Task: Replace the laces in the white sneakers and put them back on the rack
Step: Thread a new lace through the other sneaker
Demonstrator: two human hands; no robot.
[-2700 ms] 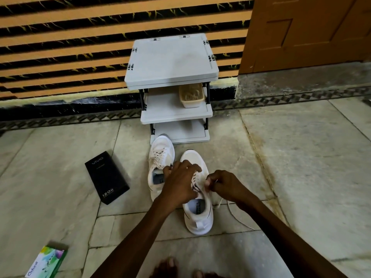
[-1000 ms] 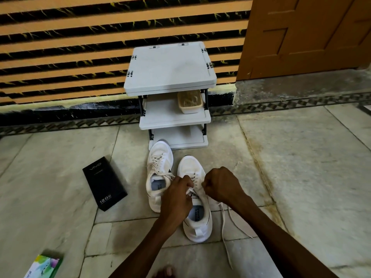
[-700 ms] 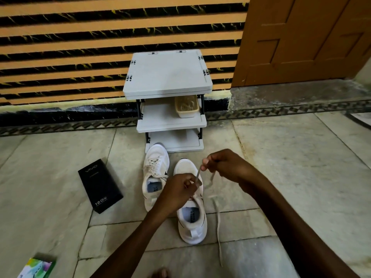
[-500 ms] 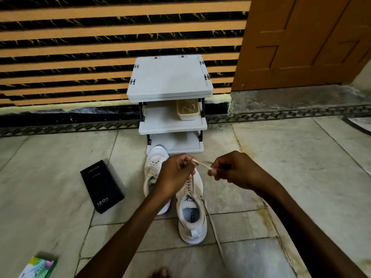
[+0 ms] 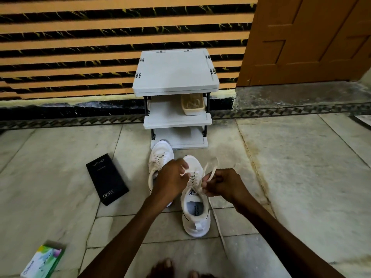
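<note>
Head view: both hands sit lower and closer together than half a second ago, and the lace (image 5: pixel 211 169), then stretched straight between them, now stands up as a loop above the right hand (image 5: pixel 225 184). Right hand: fingers clenched round the base of that loop, with the free tail running down past the shoe onto the floor (image 5: pixel 301 177). Left hand (image 5: pixel 171 182): fingers curled, pinching a short white end of the lace at the fingertips. Both hands hover over the eyelet area of the near sneaker (image 5: pixel 196 217), which stands on the floor with its toe toward the rack (image 5: pixel 174 71). The far sneaker (image 5: pixel 160 157) stands just beside it on the left, partly hidden by the left hand, with its toe close to the rack's bottom shelf. Neither shoe is on the rack yet.

Judged step: tying the bow on the near sneaker. Procedure:
- Keep the loop's base pinched firmly.
- Wrap the left-hand end round it, close to the tongue.
- Push a second loop through.
- Pull both loops evenly so the knot seats flat.
- Keep the long tail clear of the sole.

Whether the far sneaker carries a finished knot cannot be told. A basket (image 5: pixel 192 104) occupies the right of the middle shelf
</note>
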